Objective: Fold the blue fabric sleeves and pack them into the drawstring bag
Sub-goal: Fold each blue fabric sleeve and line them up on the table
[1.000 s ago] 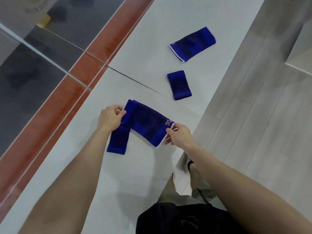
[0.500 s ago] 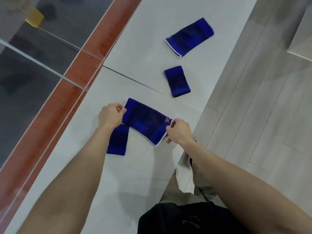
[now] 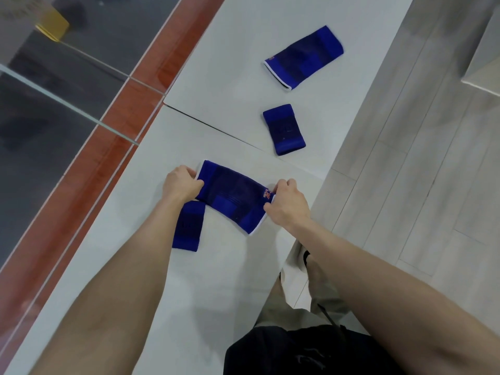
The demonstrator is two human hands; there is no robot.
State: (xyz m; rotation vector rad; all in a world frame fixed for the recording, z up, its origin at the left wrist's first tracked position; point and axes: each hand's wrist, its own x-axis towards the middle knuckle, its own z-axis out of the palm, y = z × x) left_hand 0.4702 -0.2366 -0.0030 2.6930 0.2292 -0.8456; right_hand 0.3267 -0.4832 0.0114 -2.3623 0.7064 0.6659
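Both hands: fingers curled, each pinching one end of the same sleeve; no bag in view.
Left hand (image 3: 181, 184): grips the white-trimmed left end.
Small sleeve (image 3: 188, 226): lies against the long one's near edge; a fold could snag and drag it.
Long sleeve (image 3: 232, 196): flat on the counter (image 3: 216, 280), long axis slanting far-left to near-right, logo end rightward.
Right hand (image 3: 286, 205): grips the logo end near the counter's edge; a slip could send it over.
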